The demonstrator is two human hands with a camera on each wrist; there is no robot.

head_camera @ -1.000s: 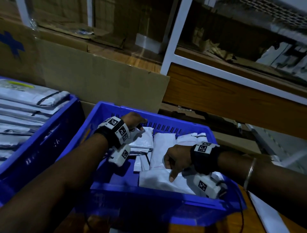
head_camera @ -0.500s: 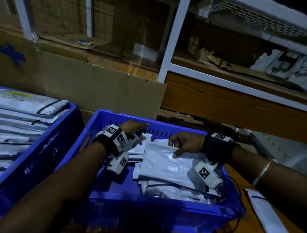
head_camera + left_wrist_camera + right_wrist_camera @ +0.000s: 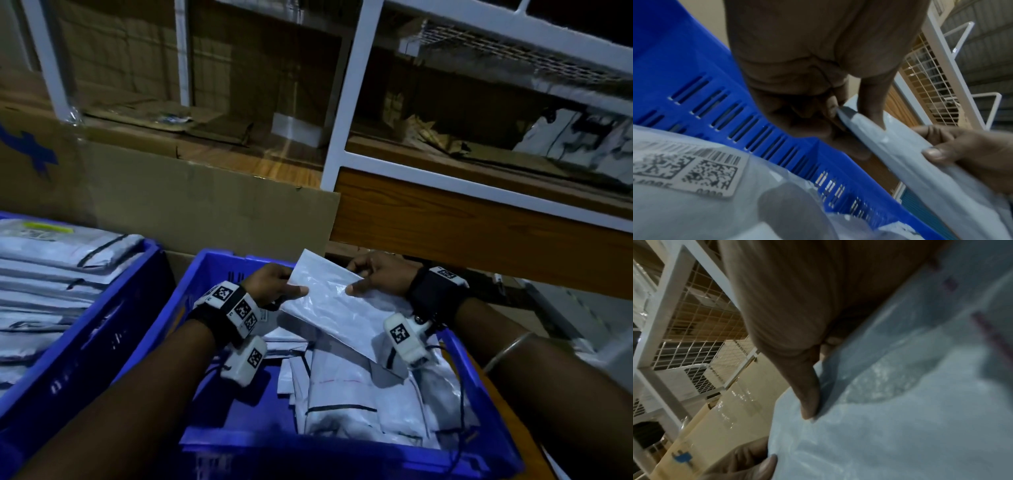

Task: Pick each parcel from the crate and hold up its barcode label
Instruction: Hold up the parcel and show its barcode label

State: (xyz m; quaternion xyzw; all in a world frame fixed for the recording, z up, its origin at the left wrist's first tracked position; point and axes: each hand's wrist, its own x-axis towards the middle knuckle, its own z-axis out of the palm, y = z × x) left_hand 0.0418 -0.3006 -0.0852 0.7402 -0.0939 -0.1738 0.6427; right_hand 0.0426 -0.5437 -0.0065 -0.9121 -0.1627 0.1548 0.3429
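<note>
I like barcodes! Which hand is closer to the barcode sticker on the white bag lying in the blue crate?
Left. The left hand is just above the barcode sticker; the right hand is farther across, gripping the lifted white parcel.

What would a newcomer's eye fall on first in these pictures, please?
Probably the white parcel raised over the blue crate, pinched at its far edge by the left hand and right hand. Next, the barcode label on a parcel lying in the crate, close under the left wrist.
</note>
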